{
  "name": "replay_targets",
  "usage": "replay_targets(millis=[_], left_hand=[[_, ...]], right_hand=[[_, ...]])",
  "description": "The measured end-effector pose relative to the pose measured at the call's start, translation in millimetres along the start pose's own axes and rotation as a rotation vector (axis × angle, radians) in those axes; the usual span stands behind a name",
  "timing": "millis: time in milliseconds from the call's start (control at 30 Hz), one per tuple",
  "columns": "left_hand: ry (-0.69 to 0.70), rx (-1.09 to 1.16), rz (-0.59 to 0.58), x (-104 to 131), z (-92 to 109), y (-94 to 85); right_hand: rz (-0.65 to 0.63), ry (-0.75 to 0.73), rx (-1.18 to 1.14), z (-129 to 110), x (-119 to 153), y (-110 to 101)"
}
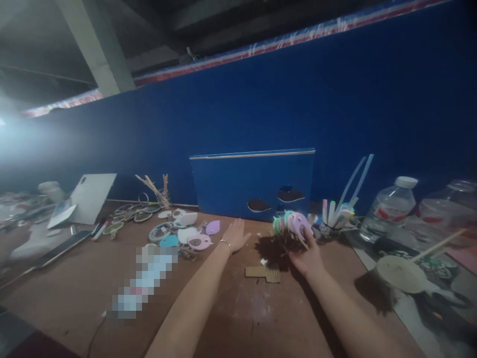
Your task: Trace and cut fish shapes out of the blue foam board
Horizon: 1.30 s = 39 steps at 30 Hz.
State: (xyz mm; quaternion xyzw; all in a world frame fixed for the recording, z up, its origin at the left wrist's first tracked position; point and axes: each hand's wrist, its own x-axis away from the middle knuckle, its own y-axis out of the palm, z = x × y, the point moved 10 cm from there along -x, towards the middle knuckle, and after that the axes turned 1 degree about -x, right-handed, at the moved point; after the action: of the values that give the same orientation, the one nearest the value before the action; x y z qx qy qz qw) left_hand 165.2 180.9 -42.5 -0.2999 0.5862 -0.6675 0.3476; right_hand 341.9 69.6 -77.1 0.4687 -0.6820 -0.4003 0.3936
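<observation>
My left hand [234, 234], with a bracelet at the wrist, lies on the brown table with its fingers stretched out. Between my right hand's [308, 258] thumb and fingers is a bunch of bird-shaped cutouts [298, 226] in purple, teal, green and white, held just above the table. Behind both hands a blue board [227, 184] stands upright, with two dark leaf-like holes at its lower right. To the left of my left hand lie several more bird-shaped pieces, among them a white and pink bird [199, 241], a purple piece [212, 227] and a teal piece [169, 241].
Corrugated cardboard scraps [263, 273] lie between my forearms. At right are a pen holder [330, 229] with markers, a water bottle [389, 209] and a pan-like dish [401, 273]. Sticks [164, 191] stand at back left, near a propped pale tablet [93, 196]. A tall blue partition [354, 99] rises behind.
</observation>
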Motion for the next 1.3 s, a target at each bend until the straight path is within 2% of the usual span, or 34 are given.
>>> replay_targets(millis=[133, 233, 300, 400, 500, 567, 633, 667, 733, 833, 900, 967, 1033, 1167, 1300], left_hand=[[0.267, 0.055, -0.08, 18.0, 57.5, 5.3], [0.542, 0.265, -0.173, 44.1, 109.7, 5.4], [0.583, 0.408, -0.18, 52.2, 124.4, -1.1], [0.497, 0.409, -0.068, 46.9, 118.5, -13.0], [0.346, 0.224, 0.028, 36.6, 96.9, -16.8], [0.304, 0.157, -0.04, 34.0, 89.1, -8.2], [0.392, 0.192, -0.152, 36.6, 97.3, 0.3], [0.455, 0.218, -0.17, 37.3, 104.1, -1.0], [0.498, 0.21, -0.099, 29.0, 110.5, -15.3], [0.342, 0.025, 0.101, -5.5, 99.1, -49.8], [0.269, -0.138, 0.255, -28.0, 95.1, -77.1], [0.271, -0.261, 0.343, -45.1, 101.6, -92.4], [0.338, -0.319, 0.334, -56.4, 117.0, -88.7], [0.437, -0.409, 0.297, -61.9, 146.9, -57.0], [0.447, -0.478, 0.295, -63.2, 151.2, -32.1]], right_hand=[[0.024, -0.006, -0.015, -1.8, 2.5, 1.0], [-0.015, -0.018, -0.018, -9.3, 7.1, 9.3], [-0.056, -0.031, -0.023, -17.2, 11.8, 17.9], [-0.082, -0.048, -0.048, -29.2, 18.8, 29.7], [-0.109, -0.145, -0.12, -50.6, 24.4, 43.1], [-0.151, -0.222, -0.158, -69.7, 28.6, 54.7], [-0.181, -0.277, -0.183, -89.9, 34.0, 65.5], [-0.184, -0.306, -0.203, -100.9, 37.6, 69.7], [-0.197, -0.355, -0.243, -121.5, 46.8, 79.3], [-0.282, -0.438, -0.282, -147.4, 65.5, 98.8], [-0.34, -0.457, -0.286, -155.8, 75.0, 110.1], [-0.367, -0.44, -0.286, -157.2, 78.1, 115.8], [-0.379, -0.429, -0.292, -156.5, 77.4, 117.2], [-0.377, -0.412, -0.304, -151.9, 71.8, 115.3], [-0.364, -0.416, -0.288, -150.5, 71.1, 113.6]])
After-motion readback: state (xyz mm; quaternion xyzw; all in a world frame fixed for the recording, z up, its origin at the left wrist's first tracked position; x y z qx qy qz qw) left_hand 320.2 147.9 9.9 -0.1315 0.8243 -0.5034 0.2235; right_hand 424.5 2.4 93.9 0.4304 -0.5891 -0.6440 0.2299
